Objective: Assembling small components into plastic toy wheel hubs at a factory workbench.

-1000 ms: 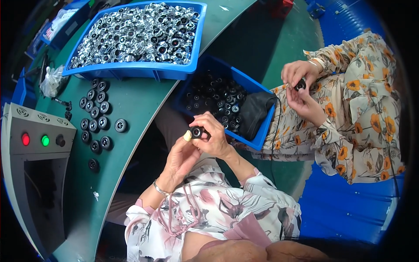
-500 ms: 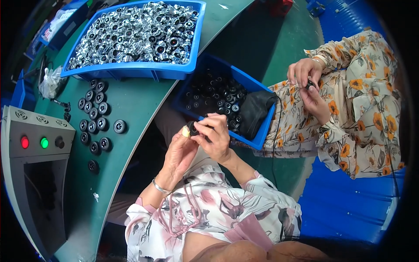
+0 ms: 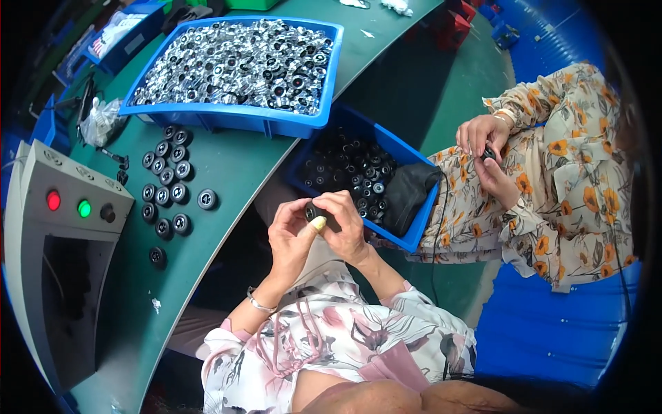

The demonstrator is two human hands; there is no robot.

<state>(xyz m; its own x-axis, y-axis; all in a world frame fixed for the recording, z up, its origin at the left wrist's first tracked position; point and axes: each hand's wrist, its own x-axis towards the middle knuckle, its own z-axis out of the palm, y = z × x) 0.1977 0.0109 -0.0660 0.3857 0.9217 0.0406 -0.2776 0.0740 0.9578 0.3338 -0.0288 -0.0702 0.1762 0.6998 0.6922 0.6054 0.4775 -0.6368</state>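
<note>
Left hand (image 3: pixel 288 238) and right hand (image 3: pixel 347 224) raised together at centre frame, both pinched around a small black round part (image 3: pixel 312 210) held between the fingertips. Just right of them, a blue bin (image 3: pixel 414 241) of dark parts. On the green counter (image 3: pixel 227 165) at left, rows of black discs (image 3: pixel 169 183). At upper left, a blue tray (image 3: pixel 227 117) heaped with silvery parts. At right, another person's hands (image 3: pixel 486 155) closed on something small.

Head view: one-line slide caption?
Both hands, left hand and right hand, hold a small black round part beside a blue bin.
</note>
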